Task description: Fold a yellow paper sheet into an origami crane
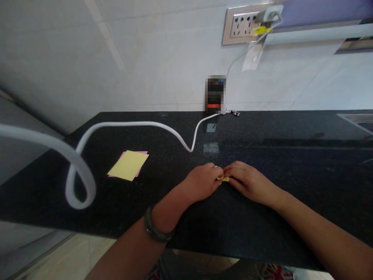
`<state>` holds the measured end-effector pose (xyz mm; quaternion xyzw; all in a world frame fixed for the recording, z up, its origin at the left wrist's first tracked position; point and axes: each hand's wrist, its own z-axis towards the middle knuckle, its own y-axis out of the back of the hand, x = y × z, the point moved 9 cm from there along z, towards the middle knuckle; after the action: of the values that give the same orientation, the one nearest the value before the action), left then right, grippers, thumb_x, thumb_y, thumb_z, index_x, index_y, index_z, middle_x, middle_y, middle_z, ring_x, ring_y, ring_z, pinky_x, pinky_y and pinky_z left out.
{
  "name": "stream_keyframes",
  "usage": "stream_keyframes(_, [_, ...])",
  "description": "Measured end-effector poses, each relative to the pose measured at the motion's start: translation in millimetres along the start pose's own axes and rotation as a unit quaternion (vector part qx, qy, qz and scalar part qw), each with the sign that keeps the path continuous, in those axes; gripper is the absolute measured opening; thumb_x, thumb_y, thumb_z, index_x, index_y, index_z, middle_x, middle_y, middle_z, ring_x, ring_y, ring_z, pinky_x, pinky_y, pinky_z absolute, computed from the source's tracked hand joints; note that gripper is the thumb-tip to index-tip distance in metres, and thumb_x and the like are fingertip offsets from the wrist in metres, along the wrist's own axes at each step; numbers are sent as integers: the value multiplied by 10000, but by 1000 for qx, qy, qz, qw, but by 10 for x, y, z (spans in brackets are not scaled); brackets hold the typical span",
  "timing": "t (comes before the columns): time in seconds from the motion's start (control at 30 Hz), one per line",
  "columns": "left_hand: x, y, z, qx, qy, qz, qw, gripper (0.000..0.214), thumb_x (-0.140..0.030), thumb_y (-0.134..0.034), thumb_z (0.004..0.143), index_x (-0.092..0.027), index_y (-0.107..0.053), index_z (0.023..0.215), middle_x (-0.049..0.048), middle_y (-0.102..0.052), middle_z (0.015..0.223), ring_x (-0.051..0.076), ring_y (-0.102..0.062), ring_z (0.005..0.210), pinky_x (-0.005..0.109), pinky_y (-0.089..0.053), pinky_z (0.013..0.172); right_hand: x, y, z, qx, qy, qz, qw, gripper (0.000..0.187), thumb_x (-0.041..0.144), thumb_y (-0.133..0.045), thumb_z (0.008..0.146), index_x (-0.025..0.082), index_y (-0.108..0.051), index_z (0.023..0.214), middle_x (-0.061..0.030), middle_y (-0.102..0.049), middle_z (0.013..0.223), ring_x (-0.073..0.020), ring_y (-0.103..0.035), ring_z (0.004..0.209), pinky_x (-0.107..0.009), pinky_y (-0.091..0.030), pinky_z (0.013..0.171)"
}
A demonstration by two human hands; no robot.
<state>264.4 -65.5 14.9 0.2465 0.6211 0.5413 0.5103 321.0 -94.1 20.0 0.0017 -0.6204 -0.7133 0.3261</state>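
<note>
My left hand [202, 183] and my right hand [247, 180] meet over the black countertop [291, 175]. Both pinch a small folded piece of yellow paper [223, 178] between their fingertips, so most of it is hidden. The hands rest low on the counter surface. A dark bangle [155, 229] circles my left wrist.
A yellow paper sheet [128, 165] lies on a pink sheet to the left. A white cable [125, 125] loops across the counter toward a blurred device [215, 94] leaning on the tiled wall. A wall socket [243, 25] sits above. A sink edge [355, 118] shows far right.
</note>
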Motion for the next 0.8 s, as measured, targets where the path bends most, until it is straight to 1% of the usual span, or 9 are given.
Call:
stream_keyframes(0.03, [8,3,10,-5,3,2,1000,128,-257,-431,781,-186,-525,832,16,-527,819,136,-500,794,241,-398,710,-8,-4,3,-2,-3,0,1000,165,208,-423,822,174,-564,902,-60,-589,878,-167,-504,856,-322,-404,783])
stream_keyframes(0.13, [40,12,33,-16,15,6,1000,180,-247,-369,814,-192,-537,778,5,-537,756,127,-503,743,239,-393,681,-23,-2,11,-15,-8,8,1000,164,214,-426,820,166,-555,911,-70,-578,884,-170,-500,860,-324,-404,782])
stream_keyframes(0.23, [83,11,33,-19,31,3,999,188,-242,-379,808,-192,-551,751,5,-538,739,124,-504,728,239,-391,670,-35,4,17,-26,-12,28,999,160,193,-427,816,173,-555,911,-70,-566,896,-168,-496,864,-320,-403,781])
stream_keyframes(0.37, [110,-18,11,-13,47,7,999,181,-233,-406,786,-172,-553,701,16,-529,766,125,-508,745,238,-396,682,-49,-15,31,-23,-16,46,999,136,178,-447,801,184,-566,868,-64,-549,884,-171,-490,854,-324,-404,765])
stream_keyframes(0.5, [112,-38,-3,-6,61,20,998,187,-235,-396,782,-168,-553,703,20,-525,758,128,-511,714,248,-399,651,-80,-21,50,-22,-31,50,998,119,164,-457,791,176,-572,820,-63,-538,861,-170,-486,830,-319,-403,746])
stream_keyframes(0.67, [120,-40,6,-4,79,20,997,259,-304,-362,808,-166,-563,719,29,-534,744,136,-513,708,258,-403,648,-136,-29,67,-26,-49,42,998,133,171,-448,797,176,-580,783,-58,-542,814,-169,-487,796,-323,-397,722])
stream_keyframes(0.8, [191,-47,9,-13,117,38,992,270,-310,-357,811,-159,-559,717,39,-541,735,145,-515,694,267,-406,640,-205,-54,88,-28,-75,30,996,118,206,-478,787,172,-576,731,-47,-549,777,-163,-490,767,-314,-384,713])
